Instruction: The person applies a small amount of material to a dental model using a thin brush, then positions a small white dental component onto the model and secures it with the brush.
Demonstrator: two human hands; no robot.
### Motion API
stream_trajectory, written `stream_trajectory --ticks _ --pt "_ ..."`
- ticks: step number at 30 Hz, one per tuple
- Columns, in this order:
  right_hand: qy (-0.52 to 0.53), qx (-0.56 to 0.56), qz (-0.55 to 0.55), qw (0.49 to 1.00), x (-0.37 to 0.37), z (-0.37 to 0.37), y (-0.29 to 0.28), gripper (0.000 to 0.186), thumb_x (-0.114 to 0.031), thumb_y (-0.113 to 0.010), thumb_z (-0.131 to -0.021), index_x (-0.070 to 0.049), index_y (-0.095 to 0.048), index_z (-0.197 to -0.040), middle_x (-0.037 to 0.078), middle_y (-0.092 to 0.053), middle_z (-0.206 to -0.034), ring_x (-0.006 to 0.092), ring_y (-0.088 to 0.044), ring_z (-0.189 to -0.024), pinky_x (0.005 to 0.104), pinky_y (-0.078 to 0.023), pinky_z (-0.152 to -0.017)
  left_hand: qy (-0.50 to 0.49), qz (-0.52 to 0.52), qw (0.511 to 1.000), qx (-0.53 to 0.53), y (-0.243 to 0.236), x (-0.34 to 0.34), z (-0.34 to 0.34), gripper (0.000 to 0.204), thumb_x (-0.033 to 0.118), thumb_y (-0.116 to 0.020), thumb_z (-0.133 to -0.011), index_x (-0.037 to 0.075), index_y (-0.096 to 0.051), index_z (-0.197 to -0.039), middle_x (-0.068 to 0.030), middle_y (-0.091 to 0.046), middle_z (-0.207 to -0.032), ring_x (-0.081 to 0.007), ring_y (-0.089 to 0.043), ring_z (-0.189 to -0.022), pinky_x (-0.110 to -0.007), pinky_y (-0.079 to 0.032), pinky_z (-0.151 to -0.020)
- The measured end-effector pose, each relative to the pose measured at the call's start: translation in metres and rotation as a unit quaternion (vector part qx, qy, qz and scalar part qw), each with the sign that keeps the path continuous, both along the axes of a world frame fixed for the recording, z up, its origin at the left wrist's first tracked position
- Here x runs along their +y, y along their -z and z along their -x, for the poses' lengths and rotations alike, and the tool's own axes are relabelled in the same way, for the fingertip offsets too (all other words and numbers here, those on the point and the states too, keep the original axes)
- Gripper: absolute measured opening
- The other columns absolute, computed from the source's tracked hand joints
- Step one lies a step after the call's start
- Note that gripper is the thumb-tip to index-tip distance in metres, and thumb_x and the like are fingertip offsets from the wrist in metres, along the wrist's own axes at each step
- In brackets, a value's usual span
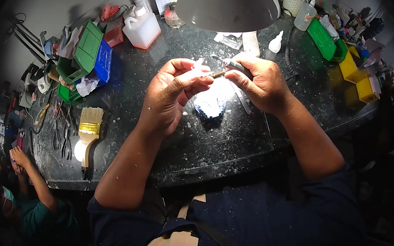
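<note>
My left hand (pixel 166 90) is closed, pinching a small pale pinkish piece (pixel 199 64) between thumb and fingertips; glare hides its exact shape. My right hand (pixel 266 80) wraps round a grey rotary handpiece (pixel 234 64). A thin brass-coloured shaft (pixel 219 74) extends from the right hand toward the left fingertips, close to the pinched piece. Both hands are raised over the bench in the lamp light. Below and between them, a dental arch model (pixel 210 106), white with a blue edge, rests on the dark bench.
A grey lamp shade (pixel 227 3) hangs just beyond my hands. A broad brush (pixel 89 130) and pliers (pixel 65 138) lie left. Green bins (pixel 83 53), a pink-liquid jug (pixel 141 28) and yellow bins (pixel 359 77) stand around the bench (pixel 186 158). Another person's arm (pixel 38 180) shows far left.
</note>
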State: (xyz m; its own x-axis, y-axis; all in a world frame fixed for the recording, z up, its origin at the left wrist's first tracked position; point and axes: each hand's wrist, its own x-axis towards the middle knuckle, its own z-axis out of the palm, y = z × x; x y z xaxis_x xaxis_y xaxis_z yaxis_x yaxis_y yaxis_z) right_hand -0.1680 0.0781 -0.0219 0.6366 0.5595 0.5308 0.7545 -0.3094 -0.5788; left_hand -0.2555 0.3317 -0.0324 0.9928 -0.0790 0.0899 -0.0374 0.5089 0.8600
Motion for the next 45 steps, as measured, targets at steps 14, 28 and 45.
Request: stream_trajectory --ticks 14,28,45 --pt "-0.031 -0.028 0.0 0.999 -0.013 -0.006 0.008 0.044 -0.05 -0.08 -0.1 -0.006 -0.077 -0.107 0.016 -0.076 -0.088 0.0382 -0.076 -0.079 0.0447 -0.058 -0.068 0.022 -0.022 0.999 0.023 0.003 -0.006 -0.001 0.04 0.009 -0.071 -0.105 0.0 -0.062 -0.143 -0.0195 -0.073 -0.132 -0.0243 -0.076 -0.117 -0.04 -0.059 -0.109" --pt "0.013 -0.136 0.132 0.982 -0.014 0.005 0.0 0.063 -0.072 -0.081 -0.088 -0.01 -0.082 -0.098 0.009 -0.078 -0.082 0.0319 -0.077 -0.072 0.042 -0.061 -0.065 0.044 -0.085 0.995 0.038 0.003 -0.014 0.006 0.04 0.012 -0.066 -0.114 -0.005 -0.063 -0.149 -0.0195 -0.08 -0.125 -0.0265 -0.08 -0.115 -0.042 -0.063 -0.106" --pt "0.023 -0.145 0.139 0.979 -0.008 0.007 0.005 0.065 -0.074 -0.077 -0.09 -0.009 -0.078 -0.086 0.01 -0.075 -0.078 0.0324 -0.076 -0.072 0.0425 -0.06 -0.064 0.028 -0.12 0.991 0.053 -0.002 -0.015 0.009 0.039 0.013 -0.067 -0.113 -0.005 -0.067 -0.148 -0.0173 -0.08 -0.125 -0.0223 -0.079 -0.112 -0.039 -0.063 -0.106"
